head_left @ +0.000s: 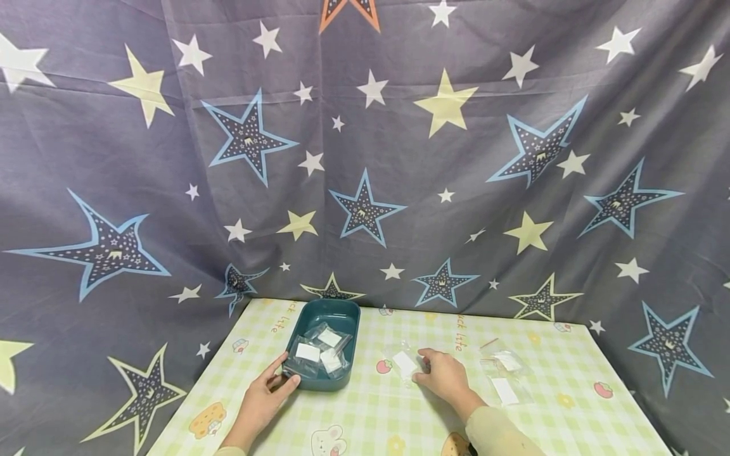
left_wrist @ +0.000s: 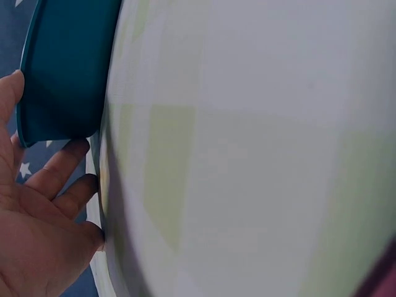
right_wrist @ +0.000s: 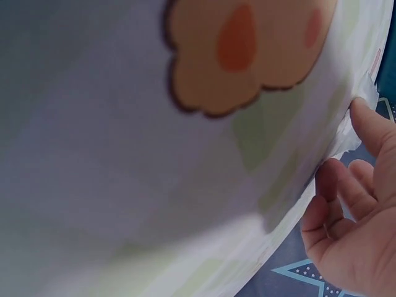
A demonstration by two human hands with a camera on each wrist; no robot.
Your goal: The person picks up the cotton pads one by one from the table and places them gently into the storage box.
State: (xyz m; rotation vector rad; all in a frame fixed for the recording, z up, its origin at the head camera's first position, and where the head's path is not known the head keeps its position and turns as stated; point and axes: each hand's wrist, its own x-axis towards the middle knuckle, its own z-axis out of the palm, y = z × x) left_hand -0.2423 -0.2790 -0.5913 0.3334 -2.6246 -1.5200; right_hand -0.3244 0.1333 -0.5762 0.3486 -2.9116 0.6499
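Note:
A dark teal plastic bin [head_left: 326,384] stands on the table, holding several clear bags with white labels [head_left: 308,353]. My left hand [head_left: 263,400] holds its near left corner, the thumb at the near rim and the fingers along the left side. In the left wrist view, the thumb lies against the teal wall [left_wrist: 68,68] and the other fingers are bent near its corner. To the right of the bin lies a small clear bag with a white label [head_left: 405,365]. My right hand [head_left: 447,378] is at its right edge, thumb and index finger apart; the right wrist view shows the thumb touching the bag [right_wrist: 368,93].
Farther right lie more clear bags, one with a blank white label [head_left: 504,391] and another [head_left: 509,361] with thin reddish items beside it. A green checked cloth [head_left: 365,418] covers the table. Behind hangs a grey curtain [head_left: 388,145] patterned with stars.

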